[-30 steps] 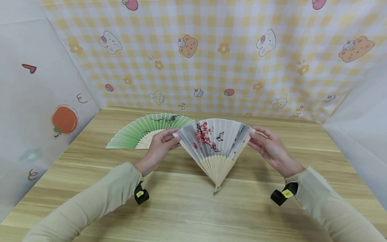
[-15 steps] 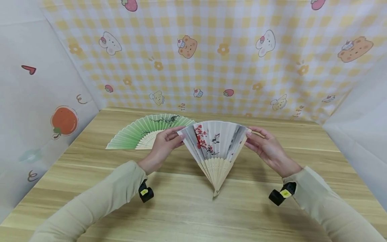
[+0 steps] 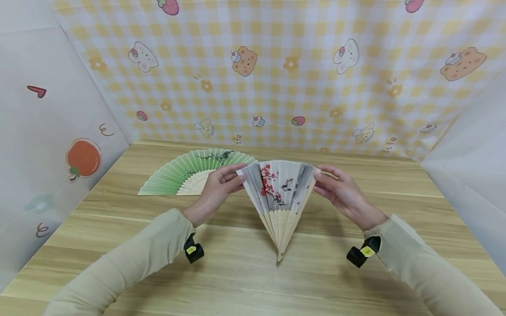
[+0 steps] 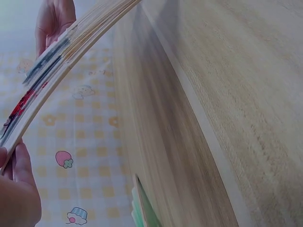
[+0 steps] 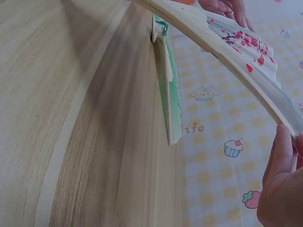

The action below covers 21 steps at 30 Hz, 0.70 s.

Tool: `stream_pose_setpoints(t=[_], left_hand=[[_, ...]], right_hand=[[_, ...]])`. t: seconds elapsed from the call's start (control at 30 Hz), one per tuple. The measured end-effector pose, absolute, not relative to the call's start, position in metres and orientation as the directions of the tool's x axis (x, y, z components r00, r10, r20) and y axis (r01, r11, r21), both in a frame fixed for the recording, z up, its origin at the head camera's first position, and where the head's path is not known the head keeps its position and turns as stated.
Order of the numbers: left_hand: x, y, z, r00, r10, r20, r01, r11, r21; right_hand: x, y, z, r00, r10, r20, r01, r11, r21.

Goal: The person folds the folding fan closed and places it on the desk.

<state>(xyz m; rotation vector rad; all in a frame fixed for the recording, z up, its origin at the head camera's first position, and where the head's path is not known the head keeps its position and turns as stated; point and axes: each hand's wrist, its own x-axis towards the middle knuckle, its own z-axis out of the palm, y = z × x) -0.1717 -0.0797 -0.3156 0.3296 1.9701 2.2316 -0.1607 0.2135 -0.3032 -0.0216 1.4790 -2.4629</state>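
Between my hands stands a partly spread folding fan [image 3: 282,188], grey-white with red blossoms, a bird and pale wooden ribs. Its pivot end points down toward me, close over the table. My left hand [image 3: 218,188] pinches the left outer rib near its top corner, thumb on the near face. On the opposite side my right hand [image 3: 343,193] pinches the right outer rib the same way. In the right wrist view the fan [image 5: 251,52] is seen edge-on, its pleats bunched. A green folding fan [image 3: 170,177] lies spread behind my left hand, which covers part of its ribs.
The wood-grain table [image 3: 253,281] reaches back to a yellow checked cloth [image 3: 269,87] with cartoon prints. A white printed sheet [image 3: 35,153] hangs along the left side, and another white sheet [image 3: 474,188] along the right.
Both hands have drawn closer together, the right moving left and the left moving right. The blossom fan's spread has narrowed, and it sits slightly lower. The green fan stays put.
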Motion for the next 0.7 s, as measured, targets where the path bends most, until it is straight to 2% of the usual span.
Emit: stream_pose_setpoints(t=[0.7], left_hand=[[-0.173, -0.068, -0.313, -0.953, 0.289, 0.088, 0.038, -0.174, 0.984]], right_hand=[[-0.163, 0.197, -0.301, -0.96, -0.242, -0.144, 0.227, -0.359, -0.905]])
